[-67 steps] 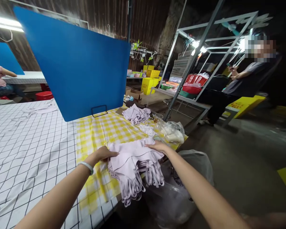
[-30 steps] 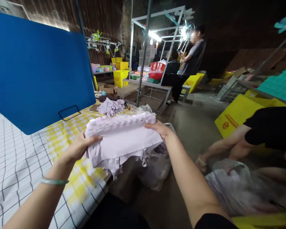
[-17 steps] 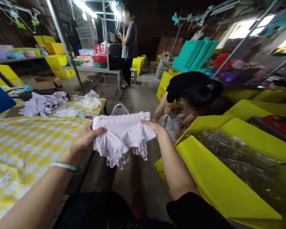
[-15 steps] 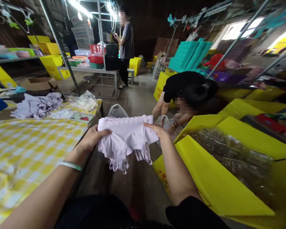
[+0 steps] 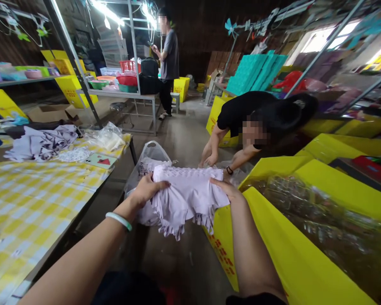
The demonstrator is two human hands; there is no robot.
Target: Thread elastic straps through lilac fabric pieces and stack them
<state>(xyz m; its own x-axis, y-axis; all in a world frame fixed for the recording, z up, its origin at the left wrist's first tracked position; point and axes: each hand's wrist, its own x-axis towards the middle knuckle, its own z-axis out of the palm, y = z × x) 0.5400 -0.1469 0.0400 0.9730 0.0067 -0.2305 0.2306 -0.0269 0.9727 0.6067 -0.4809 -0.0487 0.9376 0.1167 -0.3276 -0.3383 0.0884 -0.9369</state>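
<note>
A stack of pale lilac fabric pieces (image 5: 190, 190) with fringed, looped lower ends hangs between my two hands. My left hand (image 5: 149, 188) is closed on its left end, thumb lying over the front. On the other end my right hand (image 5: 227, 188) grips the same stack, thumb on top and fingers behind, mostly hidden. Just behind and below the fabric stands a clear plastic bag (image 5: 154, 150) with a loop handle, holding more fabric in part. A pale green bangle (image 5: 119, 220) circles my left wrist.
To the left, a table with a yellow checked cloth (image 5: 34, 199) bears crumpled lilac fabric (image 5: 44, 142) and a phone (image 5: 100, 160). A yellow box (image 5: 282, 237) with clear packages lies right. One person (image 5: 244, 114) bends ahead; another (image 5: 169, 59) stands farther back.
Both hands and the fabric stack have moved right and slightly down, nearer the plastic bag, which now shows more fully. The bending person's head has shifted right.
</note>
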